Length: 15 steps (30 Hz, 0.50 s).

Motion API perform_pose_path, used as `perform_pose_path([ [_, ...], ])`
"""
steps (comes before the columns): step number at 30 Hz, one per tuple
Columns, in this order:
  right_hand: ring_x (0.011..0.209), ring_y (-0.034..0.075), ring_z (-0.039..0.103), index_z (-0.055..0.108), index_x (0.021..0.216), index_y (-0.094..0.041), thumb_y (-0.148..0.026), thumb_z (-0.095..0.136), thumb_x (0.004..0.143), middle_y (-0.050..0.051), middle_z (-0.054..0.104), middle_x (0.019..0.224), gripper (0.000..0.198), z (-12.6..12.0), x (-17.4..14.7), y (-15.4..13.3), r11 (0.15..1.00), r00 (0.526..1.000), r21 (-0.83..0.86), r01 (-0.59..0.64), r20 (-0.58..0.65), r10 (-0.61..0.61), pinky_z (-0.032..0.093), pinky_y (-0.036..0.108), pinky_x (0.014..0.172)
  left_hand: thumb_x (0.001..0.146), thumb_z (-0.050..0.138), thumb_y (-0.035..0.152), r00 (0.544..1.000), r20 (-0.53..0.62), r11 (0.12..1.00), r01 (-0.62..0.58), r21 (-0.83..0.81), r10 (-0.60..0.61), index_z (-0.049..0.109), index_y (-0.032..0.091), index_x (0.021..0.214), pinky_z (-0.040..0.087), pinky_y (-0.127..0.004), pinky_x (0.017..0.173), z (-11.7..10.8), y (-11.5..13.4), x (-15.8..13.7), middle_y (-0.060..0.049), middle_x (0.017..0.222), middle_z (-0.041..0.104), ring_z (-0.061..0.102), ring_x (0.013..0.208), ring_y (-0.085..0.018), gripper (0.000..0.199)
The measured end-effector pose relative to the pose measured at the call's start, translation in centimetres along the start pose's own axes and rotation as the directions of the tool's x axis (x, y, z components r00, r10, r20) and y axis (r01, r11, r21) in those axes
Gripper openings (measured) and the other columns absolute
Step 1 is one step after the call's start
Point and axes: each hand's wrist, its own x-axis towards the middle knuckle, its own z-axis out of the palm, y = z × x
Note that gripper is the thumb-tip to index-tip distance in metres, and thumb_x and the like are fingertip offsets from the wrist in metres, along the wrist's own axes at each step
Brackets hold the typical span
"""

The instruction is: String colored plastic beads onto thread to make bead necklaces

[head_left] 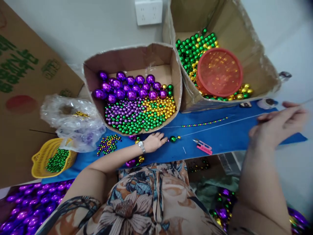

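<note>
Threaded beads (172,139), one large green and one smaller gold plainly countable, lie on the blue-covered tabletop (227,140), beside one pair of pink snips (204,148). Just by the beads rests the left hand (154,142), its fingers slightly bent; whether they grip the strand I cannot tell. Raised, the right hand (281,125) has fingers folded closed on one taut white thread (220,125). Beyond lie one small-bead strand (204,123) and two open bead-filled boxes (137,58).
</note>
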Motion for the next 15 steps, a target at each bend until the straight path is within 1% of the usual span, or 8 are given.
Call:
perform_pose_path([
  [2, 0.038, 0.004, 0.04, 0.056, 0.088, -0.016, -0.043, 0.044, 0.094, -0.009, 0.042, 0.051, 0.03, 0.7, -4.0, -1.6, 0.998, 0.979, 0.058, 0.036, 0.2, -0.047, 0.032, 0.025, 0.046, 0.091, 0.056, 0.032, 0.997, -0.064, 0.994, -0.043, -0.099, 0.037, 0.054, 0.019, 0.13, 0.049, -0.034, 0.08, -1.8, -0.7, 0.4, -0.013, 0.12, 0.06, 0.059, 0.103, -0.025, 0.041],
  [4, 0.041, 0.006, 0.044, 0.06, 0.096, -0.015, -0.043, 0.049, 0.095, -0.008, 0.042, 0.051, 0.03, 1.0, -8.0, -2.9, 0.998, 0.925, 0.055, -0.016, 0.379, -0.006, 0.037, 0.025, 0.046, 0.095, 0.048, 0.037, 0.981, -0.184, 0.98, 0.015, -0.2, -0.053, 0.058, 0.02, 0.124, 0.049, -0.034, 0.08, -4.0, -2.6, 1.5, -0.01, 0.108, 0.064, 0.06, 0.093, -0.022, 0.035],
  [5, 0.044, 0.008, 0.047, 0.061, 0.099, -0.015, -0.042, 0.049, 0.096, -0.007, 0.045, 0.053, 0.03, 1.0, -9.8, -3.4, 0.999, 0.893, 0.028, -0.039, 0.45, 0.022, 0.04, 0.025, 0.049, 0.097, 0.045, 0.038, 0.95, -0.275, 0.968, 0.081, -0.236, -0.147, 0.06, 0.019, 0.121, 0.049, -0.037, 0.083, -5.1, -4.0, 2.3, -0.011, 0.105, 0.065, 0.06, 0.095, -0.023, 0.034],
  [7, 0.053, 0.009, 0.054, 0.062, 0.107, -0.016, -0.041, 0.047, 0.097, -0.004, 0.052, 0.058, 0.031, 1.0, -12.7, -4.1, 0.998, 0.805, -0.044, -0.044, 0.589, 0.062, 0.045, 0.025, 0.056, 0.096, 0.045, 0.032, 0.83, -0.464, 0.944, 0.207, -0.257, -0.309, 0.059, 0.016, 0.123, 0.044, -0.046, 0.097, -7.0, -7.4, 4.3, -0.015, 0.115, 0.061, 0.054, 0.11, -0.029, 0.034],
  [8, 0.057, 0.01, 0.057, 0.062, 0.11, -0.017, -0.041, 0.045, 0.098, -0.003, 0.055, 0.061, 0.031, 0.9, -13.9, -4.2, 0.996, 0.763, -0.079, -0.035, 0.642, 0.077, 0.047, 0.025, 0.059, 0.093, 0.049, 0.028, 0.783, -0.51, 0.933, 0.264, -0.244, -0.355, 0.056, 0.014, 0.128, 0.039, -0.05, 0.102, -7.6, -9.1, 5.4, -0.018, 0.123, 0.057, 0.048, 0.118, -0.032, 0.039],
  [9, 0.06, 0.011, 0.059, 0.061, 0.113, -0.018, -0.041, 0.044, 0.098, -0.003, 0.057, 0.064, 0.032, 1.0, -14.8, -4.3, 0.994, 0.723, -0.103, -0.023, 0.685, 0.087, 0.048, 0.026, 0.061, 0.088, 0.056, 0.026, 0.761, -0.525, 0.925, 0.313, -0.218, -0.381, 0.051, 0.011, 0.133, 0.034, -0.053, 0.107, -8.0, -10.8, 6.4, -0.02, 0.131, 0.052, 0.042, 0.125, -0.036, 0.048],
  [12, 0.062, 0.012, 0.062, 0.061, 0.117, -0.02, -0.039, 0.042, 0.099, -0.002, 0.061, 0.067, 0.033, 1.2, -16.7, -4.4, 0.993, 0.62, -0.116, 0.035, 0.782, 0.07, 0.05, 0.025, 0.062, 0.077, 0.066, 0.019, 0.773, -0.477, 0.904, 0.402, -0.143, -0.419, 0.047, 0.007, 0.137, 0.02, -0.063, 0.112, -8.2, -14.4, 8.7, -0.023, 0.135, 0.047, 0.029, 0.135, -0.043, 0.064],
  [15, 0.062, 0.012, 0.064, 0.062, 0.116, -0.02, -0.035, 0.041, 0.099, 0.001, 0.068, 0.076, 0.031, 1.4, -17.7, -4.4, 0.982, 0.55, -0.095, 0.161, 0.835, -0.01, 0.053, 0.025, 0.063, 0.075, 0.065, 0.017, 0.793, -0.456, 0.915, 0.349, -0.202, -0.403, 0.052, 0.009, 0.133, 0.017, -0.063, 0.114, -8.1, -15.0, 9.0, -0.021, 0.127, 0.052, 0.037, 0.131, -0.04, 0.06],
])
